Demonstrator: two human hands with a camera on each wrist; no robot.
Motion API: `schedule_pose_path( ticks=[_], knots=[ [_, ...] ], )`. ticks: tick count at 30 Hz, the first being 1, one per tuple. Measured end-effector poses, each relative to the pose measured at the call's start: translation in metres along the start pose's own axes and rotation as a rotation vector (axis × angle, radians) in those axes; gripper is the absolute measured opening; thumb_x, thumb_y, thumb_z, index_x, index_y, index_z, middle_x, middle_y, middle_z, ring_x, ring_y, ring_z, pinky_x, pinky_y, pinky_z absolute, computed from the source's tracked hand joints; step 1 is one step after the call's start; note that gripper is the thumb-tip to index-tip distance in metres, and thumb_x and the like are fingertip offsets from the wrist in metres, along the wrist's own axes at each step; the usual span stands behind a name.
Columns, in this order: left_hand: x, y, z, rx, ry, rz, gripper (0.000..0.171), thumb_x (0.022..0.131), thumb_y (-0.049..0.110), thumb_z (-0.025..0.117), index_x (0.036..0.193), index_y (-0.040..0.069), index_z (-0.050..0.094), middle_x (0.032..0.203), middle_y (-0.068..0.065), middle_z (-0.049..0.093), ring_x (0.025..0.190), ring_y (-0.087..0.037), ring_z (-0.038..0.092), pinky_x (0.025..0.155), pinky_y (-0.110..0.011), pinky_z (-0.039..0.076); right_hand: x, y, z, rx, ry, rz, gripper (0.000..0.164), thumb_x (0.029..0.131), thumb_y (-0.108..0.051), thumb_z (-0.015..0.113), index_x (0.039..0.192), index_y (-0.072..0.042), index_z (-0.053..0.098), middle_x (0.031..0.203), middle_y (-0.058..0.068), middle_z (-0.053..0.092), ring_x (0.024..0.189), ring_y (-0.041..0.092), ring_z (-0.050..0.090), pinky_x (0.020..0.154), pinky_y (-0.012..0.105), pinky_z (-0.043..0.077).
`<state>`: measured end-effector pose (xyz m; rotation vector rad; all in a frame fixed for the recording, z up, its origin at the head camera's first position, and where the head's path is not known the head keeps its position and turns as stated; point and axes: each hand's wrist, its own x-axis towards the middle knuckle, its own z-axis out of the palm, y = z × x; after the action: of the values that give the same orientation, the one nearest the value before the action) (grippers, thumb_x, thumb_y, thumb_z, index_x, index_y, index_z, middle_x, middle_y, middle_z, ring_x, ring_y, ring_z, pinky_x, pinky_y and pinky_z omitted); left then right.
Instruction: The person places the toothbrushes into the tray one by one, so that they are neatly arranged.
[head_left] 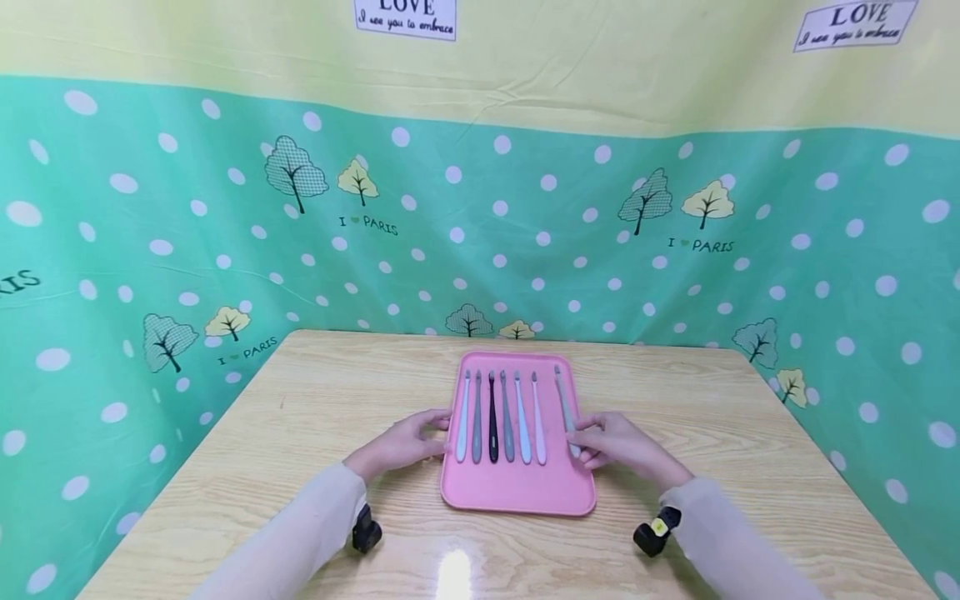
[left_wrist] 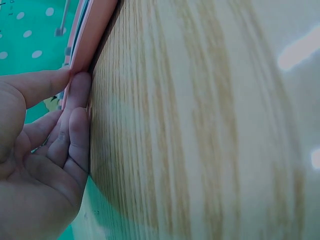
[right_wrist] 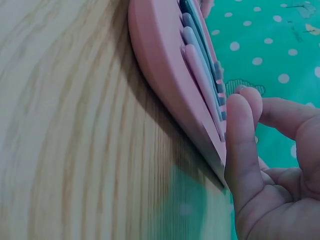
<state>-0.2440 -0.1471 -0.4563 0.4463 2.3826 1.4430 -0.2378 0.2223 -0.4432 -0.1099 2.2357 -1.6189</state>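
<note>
A pink tray (head_left: 517, 492) lies on the table with several toothbrushes side by side, grey heads at the far end. Their handles are white, grey, black (head_left: 492, 425), pale blue (head_left: 522, 429) and pink (head_left: 539, 433). My left hand (head_left: 408, 446) is at the tray's left edge; in the left wrist view the thumb and fingers (left_wrist: 75, 90) hold its rim. At the right side, my right hand (head_left: 618, 446) pinches the handle of a grey-green toothbrush (head_left: 565, 402), set apart from the row and slightly tilted. In the right wrist view the fingertips mostly hide it.
The wooden table (head_left: 345, 383) extends around the tray. A green and yellow patterned curtain (head_left: 495, 208) hangs behind and along both sides. A small black camera is worn on the left wrist (head_left: 366, 531) and another on the right wrist (head_left: 654, 533).
</note>
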Motion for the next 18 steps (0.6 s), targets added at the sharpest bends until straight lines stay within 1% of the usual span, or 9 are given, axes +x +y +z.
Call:
schedule_pose_path(
  ticks=[6,12,18],
  knots=[
    [0.000,0.000,0.000,0.004,0.000,-0.002,0.067,0.093,0.017,0.071,0.151,0.001,0.041,0.137,-0.017,0.053,0.085,-0.019,0.063,0.070,-0.035,0.052,0.003,-0.002,0.007,-0.014,-0.016,0.005,0.046,0.094,-0.012,0.068,0.125,0.017,0.049,0.083,0.015,0.069,0.068,0.015,0.066,0.067,0.031,0.059],
    [-0.001,0.001,-0.001,-0.006,-0.001,0.004,0.068,0.093,0.016,0.071,0.151,0.000,0.040,0.137,-0.018,0.053,0.085,-0.019,0.063,0.071,-0.036,0.052,0.006,-0.004,0.010,-0.028,-0.027,0.005,0.037,0.095,-0.011,0.066,0.118,0.015,0.052,0.081,0.015,0.070,0.066,0.015,0.067,0.066,0.031,0.059],
    [-0.001,0.001,-0.001,0.003,0.000,0.001,0.068,0.093,0.017,0.072,0.151,0.001,0.040,0.136,-0.017,0.054,0.084,-0.019,0.063,0.071,-0.036,0.052,0.007,-0.006,0.014,-0.060,-0.012,0.010,0.030,0.095,-0.010,0.067,0.112,0.012,0.055,0.078,0.015,0.070,0.064,0.016,0.068,0.064,0.032,0.059]
  ],
)
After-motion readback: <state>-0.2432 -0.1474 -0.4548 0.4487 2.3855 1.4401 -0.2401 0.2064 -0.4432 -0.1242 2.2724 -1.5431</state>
